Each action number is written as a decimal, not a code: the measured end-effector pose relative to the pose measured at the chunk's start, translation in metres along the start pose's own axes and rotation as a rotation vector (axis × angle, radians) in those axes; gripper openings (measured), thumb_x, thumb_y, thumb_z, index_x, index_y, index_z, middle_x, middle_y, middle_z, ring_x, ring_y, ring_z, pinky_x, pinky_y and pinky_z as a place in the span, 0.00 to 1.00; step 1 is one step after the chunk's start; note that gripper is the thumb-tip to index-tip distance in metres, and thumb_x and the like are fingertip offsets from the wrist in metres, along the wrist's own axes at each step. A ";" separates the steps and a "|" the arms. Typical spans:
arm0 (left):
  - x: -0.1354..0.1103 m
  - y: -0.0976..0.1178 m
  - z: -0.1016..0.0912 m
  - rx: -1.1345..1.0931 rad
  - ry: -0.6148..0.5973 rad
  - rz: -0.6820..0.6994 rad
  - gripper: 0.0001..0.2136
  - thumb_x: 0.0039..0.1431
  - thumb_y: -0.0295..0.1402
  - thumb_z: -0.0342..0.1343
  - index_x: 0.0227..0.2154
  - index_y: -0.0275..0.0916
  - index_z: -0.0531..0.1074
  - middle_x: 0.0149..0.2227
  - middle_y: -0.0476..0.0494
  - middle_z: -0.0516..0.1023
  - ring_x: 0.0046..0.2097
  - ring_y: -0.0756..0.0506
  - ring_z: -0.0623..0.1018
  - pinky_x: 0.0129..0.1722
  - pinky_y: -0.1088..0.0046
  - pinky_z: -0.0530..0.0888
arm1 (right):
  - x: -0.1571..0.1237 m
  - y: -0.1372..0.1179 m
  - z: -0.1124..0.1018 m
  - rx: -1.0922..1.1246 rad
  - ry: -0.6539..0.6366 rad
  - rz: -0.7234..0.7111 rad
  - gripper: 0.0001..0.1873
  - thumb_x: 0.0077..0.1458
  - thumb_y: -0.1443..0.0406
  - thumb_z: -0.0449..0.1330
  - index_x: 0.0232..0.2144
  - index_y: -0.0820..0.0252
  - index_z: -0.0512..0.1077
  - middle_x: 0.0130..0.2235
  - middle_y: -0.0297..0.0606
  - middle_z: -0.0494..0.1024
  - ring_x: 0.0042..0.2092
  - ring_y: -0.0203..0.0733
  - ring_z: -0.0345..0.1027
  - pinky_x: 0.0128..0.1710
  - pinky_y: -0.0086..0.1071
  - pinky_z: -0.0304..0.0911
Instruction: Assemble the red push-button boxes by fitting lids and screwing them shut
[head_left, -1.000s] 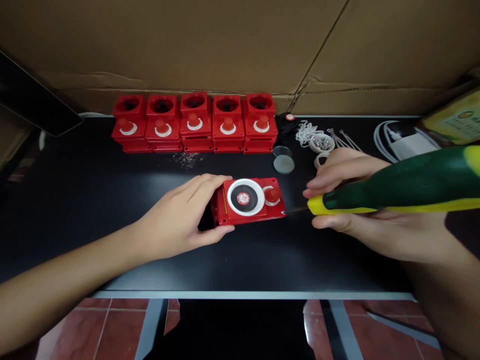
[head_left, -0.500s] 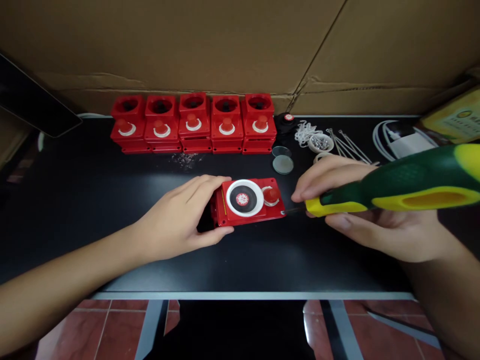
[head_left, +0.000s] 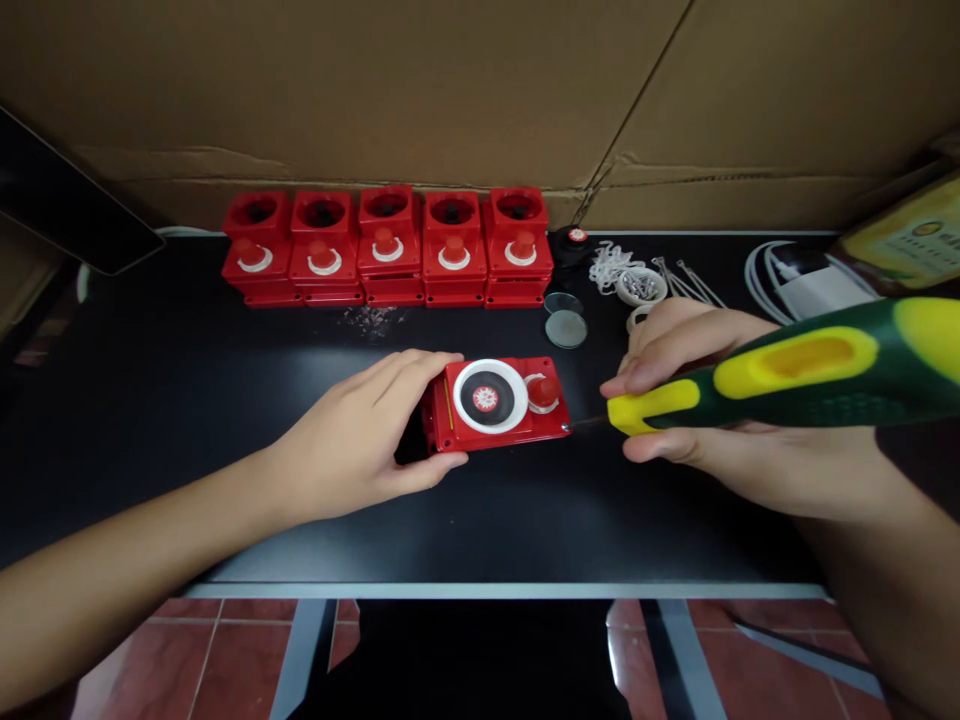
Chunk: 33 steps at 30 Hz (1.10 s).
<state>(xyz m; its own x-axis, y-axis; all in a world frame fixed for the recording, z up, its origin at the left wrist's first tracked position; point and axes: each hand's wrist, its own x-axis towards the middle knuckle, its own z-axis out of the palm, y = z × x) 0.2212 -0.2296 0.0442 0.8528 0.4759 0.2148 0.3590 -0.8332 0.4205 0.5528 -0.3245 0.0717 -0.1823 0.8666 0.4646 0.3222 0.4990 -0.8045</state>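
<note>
A red box-shaped alarm unit point(head_left: 465, 437) lies at the middle of the black table, its white ring and black disc facing up beside a red knob point(head_left: 543, 391). Gripping its left end is my left hand point(head_left: 375, 430), thumb on the near side and fingers on the far side. My right hand point(head_left: 697, 350) is closed round a green and yellow screwdriver point(head_left: 795, 365), held nearly level. The thin shaft points left, and its tip meets a small screw point(head_left: 567, 427) at the unit's near right corner.
Several red units point(head_left: 454, 250) stand in a row along the cardboard wall point(head_left: 375, 90). Right of them are clear discs point(head_left: 566, 328), white cords point(head_left: 611, 265), a small cup of screws point(head_left: 642, 286), cable ties point(head_left: 690, 280) and a white cable point(head_left: 765, 280). A dark screen point(head_left: 67, 200) leans in from the left.
The screwdriver handle has turned about its own axis, and my right fingers have shifted slightly right along it. My left hand and the red unit have stayed in place.
</note>
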 end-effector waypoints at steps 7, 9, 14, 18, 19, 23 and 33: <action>0.001 0.000 0.000 0.001 0.002 0.000 0.30 0.76 0.44 0.66 0.72 0.35 0.65 0.67 0.26 0.81 0.66 0.30 0.85 0.68 0.51 0.84 | -0.006 -0.001 0.009 -0.108 0.111 -0.004 0.17 0.56 0.54 0.85 0.42 0.47 0.85 0.40 0.36 0.85 0.37 0.46 0.81 0.39 0.40 0.84; 0.001 0.000 0.000 -0.007 0.004 -0.001 0.31 0.75 0.43 0.66 0.72 0.36 0.65 0.67 0.26 0.81 0.66 0.29 0.85 0.67 0.50 0.85 | -0.006 0.000 0.008 -0.122 0.113 -0.009 0.17 0.57 0.55 0.85 0.45 0.46 0.86 0.41 0.37 0.86 0.37 0.47 0.82 0.38 0.41 0.85; 0.000 -0.002 0.001 -0.020 0.023 0.016 0.31 0.75 0.43 0.67 0.73 0.37 0.65 0.67 0.27 0.81 0.65 0.30 0.85 0.66 0.49 0.85 | 0.007 0.003 -0.001 -0.112 -0.006 -0.182 0.13 0.62 0.65 0.80 0.48 0.50 0.88 0.43 0.39 0.90 0.44 0.50 0.85 0.46 0.43 0.86; 0.000 -0.002 0.001 -0.010 0.016 0.012 0.30 0.75 0.44 0.66 0.73 0.39 0.64 0.67 0.28 0.81 0.66 0.30 0.85 0.67 0.50 0.85 | 0.011 0.003 -0.004 -0.074 -0.051 -0.146 0.12 0.62 0.65 0.77 0.48 0.47 0.90 0.43 0.39 0.92 0.46 0.54 0.88 0.50 0.47 0.87; 0.000 -0.002 0.001 -0.007 0.012 0.012 0.30 0.76 0.44 0.65 0.72 0.38 0.64 0.67 0.27 0.81 0.66 0.30 0.85 0.67 0.50 0.85 | 0.010 0.003 -0.004 -0.071 -0.050 -0.153 0.13 0.63 0.66 0.77 0.49 0.46 0.90 0.44 0.38 0.92 0.46 0.54 0.88 0.50 0.47 0.87; 0.001 -0.002 0.001 -0.008 0.013 0.017 0.30 0.75 0.43 0.65 0.72 0.38 0.64 0.67 0.27 0.81 0.66 0.30 0.85 0.66 0.49 0.86 | 0.002 0.006 -0.002 -0.095 0.013 -0.191 0.14 0.64 0.66 0.78 0.51 0.45 0.90 0.45 0.37 0.93 0.44 0.51 0.89 0.46 0.44 0.88; 0.000 -0.003 0.001 -0.005 0.019 0.020 0.31 0.75 0.45 0.66 0.73 0.40 0.64 0.67 0.28 0.81 0.65 0.29 0.86 0.65 0.48 0.86 | -0.001 0.007 0.005 -0.118 0.088 -0.179 0.10 0.65 0.63 0.79 0.47 0.44 0.89 0.40 0.37 0.92 0.37 0.50 0.87 0.32 0.39 0.85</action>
<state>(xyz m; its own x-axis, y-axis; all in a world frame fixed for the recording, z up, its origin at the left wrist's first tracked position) 0.2203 -0.2274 0.0421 0.8525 0.4643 0.2402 0.3399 -0.8414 0.4202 0.5503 -0.3218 0.0636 -0.1665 0.7581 0.6306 0.3995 0.6365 -0.6598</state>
